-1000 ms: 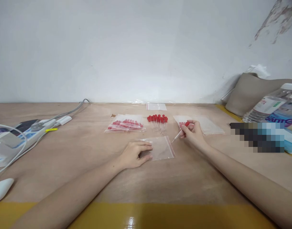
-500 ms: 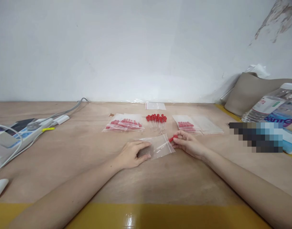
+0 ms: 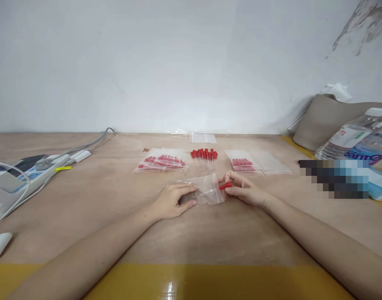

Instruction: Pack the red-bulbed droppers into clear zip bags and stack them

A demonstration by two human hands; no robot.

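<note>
A red-bulbed dropper point(image 3: 225, 186) is lying nearly flat at the mouth of a small clear zip bag point(image 3: 203, 189) in the middle of the wooden table point(image 3: 116, 216), its glass stem already passing in under the bag's red-lined edge, though how far in is hard to tell through the film. For this step to go well, the stem should be travelling level and straight along the bag's length while the mouth is being kept open, so the thin tip is not snagging the plastic.

The right hand point(image 3: 242, 189) is pinching the red bulb between thumb and fingertips, fingers closed snugly around it. The left hand point(image 3: 173, 200) is resting half-curled on the bag's closed end, fingers pressing the film down and pinning it to the table.

Just beyond, a loose row of droppers point(image 3: 205, 157) is lying with bulbs pointing away from the person. To its left, filled bags point(image 3: 162, 160) are stacking up; to its right, another filled bag point(image 3: 243, 163) is sitting on a pile of empty bags point(image 3: 273, 164).
</note>
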